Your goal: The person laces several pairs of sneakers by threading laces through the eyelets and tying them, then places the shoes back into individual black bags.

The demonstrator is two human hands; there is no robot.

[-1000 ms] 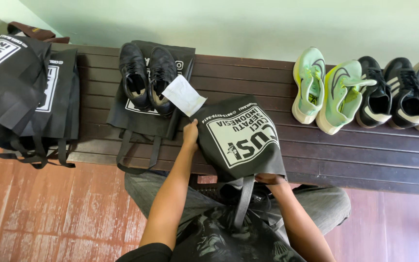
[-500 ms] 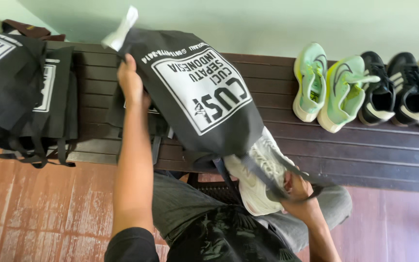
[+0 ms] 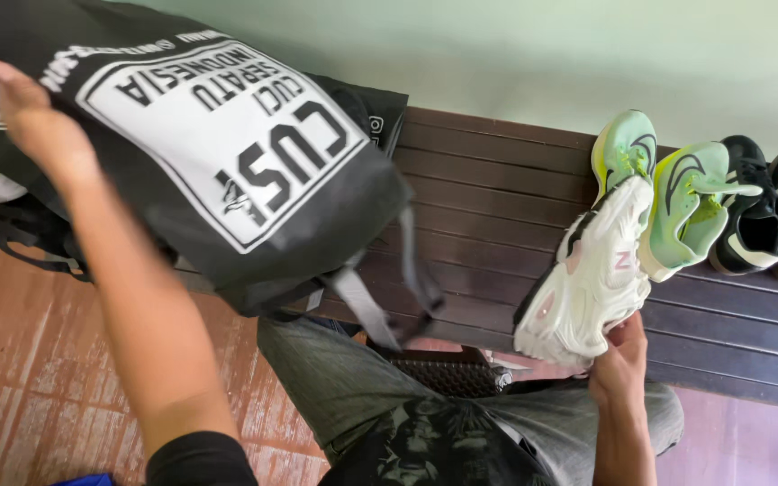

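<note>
My left hand [image 3: 33, 121] is raised at the upper left and grips the bottom end of a black fabric bag [image 3: 218, 171] with a white printed panel; the bag hangs upside down, its straps dangling. My right hand [image 3: 621, 360] holds a pair of white sneakers [image 3: 592, 279] by the heels at the front edge of the dark wooden bench [image 3: 497, 207]. The sneakers lean against a pair of mint-green running shoes [image 3: 668, 202] standing on the bench.
Black sneakers with white stripes [image 3: 767, 225] stand at the bench's far right. More black bags [image 3: 2, 211] lie at the left behind my arm. A pale green wall [image 3: 542, 54] backs the bench. Reddish floor tiles [image 3: 38, 378] lie below, my knees in grey trousers in front.
My left hand lifted the bag higher and to the left, and the white sneakers came out of it. My right hand carried them right, beside the green shoes.
</note>
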